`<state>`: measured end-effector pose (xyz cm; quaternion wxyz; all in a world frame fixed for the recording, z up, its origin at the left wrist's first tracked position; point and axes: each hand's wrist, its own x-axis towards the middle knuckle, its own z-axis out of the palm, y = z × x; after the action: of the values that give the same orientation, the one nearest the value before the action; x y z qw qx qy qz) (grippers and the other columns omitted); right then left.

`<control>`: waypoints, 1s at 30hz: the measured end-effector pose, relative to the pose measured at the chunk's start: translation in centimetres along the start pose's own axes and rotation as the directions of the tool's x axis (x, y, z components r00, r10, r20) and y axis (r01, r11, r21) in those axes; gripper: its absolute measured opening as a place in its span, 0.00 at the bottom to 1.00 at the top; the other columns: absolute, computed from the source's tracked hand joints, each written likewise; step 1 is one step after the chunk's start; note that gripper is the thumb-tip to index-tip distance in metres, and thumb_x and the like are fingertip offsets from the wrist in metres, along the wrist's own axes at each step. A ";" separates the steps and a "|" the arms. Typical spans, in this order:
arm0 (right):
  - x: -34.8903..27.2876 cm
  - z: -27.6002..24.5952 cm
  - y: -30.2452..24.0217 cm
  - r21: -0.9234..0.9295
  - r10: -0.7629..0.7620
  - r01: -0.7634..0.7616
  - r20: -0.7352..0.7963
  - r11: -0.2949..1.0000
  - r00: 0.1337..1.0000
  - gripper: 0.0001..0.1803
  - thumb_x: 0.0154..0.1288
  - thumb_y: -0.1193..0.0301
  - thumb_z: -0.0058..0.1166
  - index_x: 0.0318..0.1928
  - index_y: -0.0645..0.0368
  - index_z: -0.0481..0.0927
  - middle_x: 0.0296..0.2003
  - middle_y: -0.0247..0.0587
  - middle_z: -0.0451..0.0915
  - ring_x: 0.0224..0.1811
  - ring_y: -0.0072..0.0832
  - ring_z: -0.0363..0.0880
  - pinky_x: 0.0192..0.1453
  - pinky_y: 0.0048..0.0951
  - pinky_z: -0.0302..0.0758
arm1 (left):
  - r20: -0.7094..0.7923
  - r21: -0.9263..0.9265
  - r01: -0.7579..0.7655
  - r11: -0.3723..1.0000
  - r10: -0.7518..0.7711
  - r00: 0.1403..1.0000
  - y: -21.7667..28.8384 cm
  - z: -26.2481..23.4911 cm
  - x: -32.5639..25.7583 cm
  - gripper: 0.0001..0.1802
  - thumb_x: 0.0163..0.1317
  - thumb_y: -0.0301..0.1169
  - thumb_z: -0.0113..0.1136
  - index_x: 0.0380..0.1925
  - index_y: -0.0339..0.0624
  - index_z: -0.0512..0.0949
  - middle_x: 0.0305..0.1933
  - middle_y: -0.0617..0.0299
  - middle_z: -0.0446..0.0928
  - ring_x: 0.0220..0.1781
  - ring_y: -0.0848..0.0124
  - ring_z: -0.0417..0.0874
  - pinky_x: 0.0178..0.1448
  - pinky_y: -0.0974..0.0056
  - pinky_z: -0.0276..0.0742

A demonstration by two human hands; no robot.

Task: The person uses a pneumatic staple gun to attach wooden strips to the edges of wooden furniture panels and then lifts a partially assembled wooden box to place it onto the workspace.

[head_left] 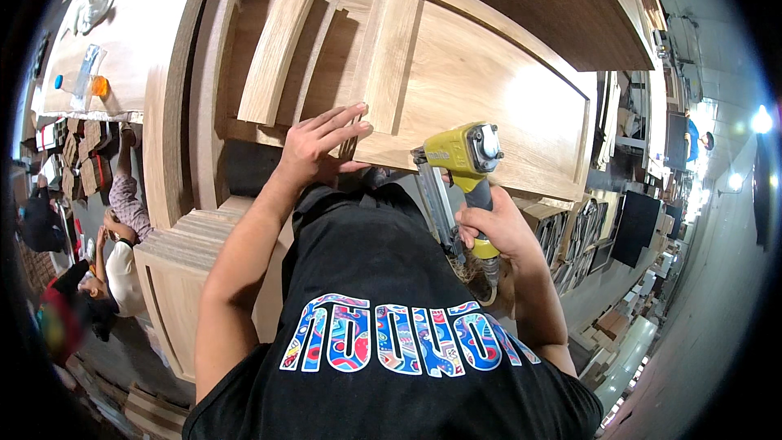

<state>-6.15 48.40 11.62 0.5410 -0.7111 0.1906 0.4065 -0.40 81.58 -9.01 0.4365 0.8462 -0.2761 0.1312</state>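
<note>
My right hand (498, 224) is wrapped round the grip of a yellow-green pneumatic nail gun (460, 155), its long grey magazine slanting down beside my apron. The gun's nose is near the front edge of a framed wooden panel (489, 85) lying flat in front of me. My left hand (322, 143) is at the panel's near left corner, fingers stretched over the edge and thumb below. Between thumb and fingers are a few thin brown strips (350, 145); their kind is unclear. Left of that hand, a loose wooden rail (277, 53) lies across the work.
A stack of wooden panels (175, 269) stands at my left. Beyond it is a light worktop (130, 41) with a bottle. A large dark-faced board (538, 4) overhangs the far side. Other people sit at the far left; leaning boards (582, 232) line the right.
</note>
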 end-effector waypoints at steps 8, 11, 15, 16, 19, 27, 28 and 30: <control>-0.4 0.4 -1.7 -0.052 0.013 -0.015 -0.032 0.999 0.999 0.18 0.74 0.76 0.63 0.60 0.68 0.78 0.27 0.34 0.82 0.25 0.23 0.83 0.35 0.29 0.80 | 0.024 -0.059 0.001 0.998 0.000 1.000 -0.4 -0.5 0.3 0.40 0.46 0.44 0.93 0.63 0.59 0.88 0.79 0.65 0.83 0.85 0.53 0.77 0.78 0.48 0.87; 0.0 1.0 -2.1 -0.035 0.024 -0.025 -0.013 0.999 1.000 0.18 0.74 0.77 0.62 0.60 0.69 0.77 0.30 0.36 0.83 0.25 0.23 0.84 0.35 0.28 0.81 | 0.016 -0.109 -0.011 0.994 0.013 1.000 0.0 -0.6 0.7 0.42 0.44 0.42 0.94 0.64 0.59 0.87 0.80 0.65 0.82 0.85 0.52 0.78 0.79 0.47 0.86; 1.1 2.7 -3.5 -0.090 0.022 -0.018 0.035 0.996 0.999 0.21 0.73 0.77 0.62 0.63 0.70 0.76 0.33 0.37 0.84 0.27 0.22 0.85 0.34 0.28 0.81 | 0.017 -0.191 0.016 0.981 -0.013 1.000 -0.1 -0.5 0.7 0.41 0.46 0.39 0.94 0.64 0.58 0.87 0.80 0.63 0.82 0.84 0.51 0.79 0.80 0.47 0.85; 1.2 3.2 -4.2 -0.104 0.029 -0.026 0.027 0.994 0.999 0.19 0.73 0.78 0.63 0.61 0.70 0.76 0.32 0.37 0.84 0.26 0.22 0.84 0.33 0.27 0.80 | 0.022 -0.189 0.026 0.982 -0.023 1.000 0.0 -0.4 0.6 0.41 0.46 0.39 0.93 0.64 0.58 0.87 0.80 0.63 0.82 0.83 0.51 0.79 0.81 0.47 0.85; 1.7 3.9 -5.4 -0.128 0.041 -0.039 0.015 0.991 0.999 0.17 0.71 0.80 0.64 0.56 0.69 0.77 0.30 0.37 0.83 0.25 0.23 0.83 0.31 0.27 0.79 | 0.022 -0.199 0.032 0.980 -0.029 0.999 0.2 -0.6 0.6 0.40 0.47 0.38 0.92 0.64 0.57 0.87 0.80 0.63 0.82 0.83 0.52 0.80 0.81 0.47 0.85; 2.3 3.6 -5.9 -0.189 0.040 -0.023 0.089 0.982 0.995 0.21 0.71 0.77 0.63 0.62 0.70 0.78 0.34 0.38 0.86 0.28 0.21 0.86 0.36 0.27 0.83 | 0.010 -0.208 0.031 0.978 -0.030 1.000 0.5 -1.0 0.4 0.39 0.47 0.40 0.91 0.62 0.55 0.87 0.80 0.63 0.82 0.80 0.52 0.83 0.78 0.49 0.87; 2.3 3.6 -6.0 -0.204 0.044 -0.024 0.093 0.979 0.995 0.21 0.71 0.77 0.63 0.62 0.70 0.78 0.34 0.38 0.86 0.27 0.21 0.86 0.35 0.27 0.83 | -0.002 -0.202 0.017 0.979 -0.018 1.000 0.3 -0.9 0.4 0.37 0.48 0.43 0.91 0.61 0.54 0.87 0.79 0.64 0.82 0.79 0.53 0.84 0.76 0.49 0.87; 2.4 3.4 -5.9 -0.223 0.044 -0.022 0.091 0.975 0.995 0.21 0.70 0.77 0.63 0.61 0.70 0.79 0.35 0.38 0.86 0.27 0.22 0.86 0.34 0.28 0.83 | -0.014 -0.196 -0.001 0.981 -0.002 1.000 0.0 -0.8 0.6 0.36 0.49 0.45 0.90 0.60 0.54 0.87 0.79 0.65 0.83 0.78 0.53 0.85 0.74 0.50 0.88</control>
<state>-1.78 53.92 13.13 0.4599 -0.7437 0.1299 0.4675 0.13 82.04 -8.25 0.5199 0.7981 -0.2844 0.1091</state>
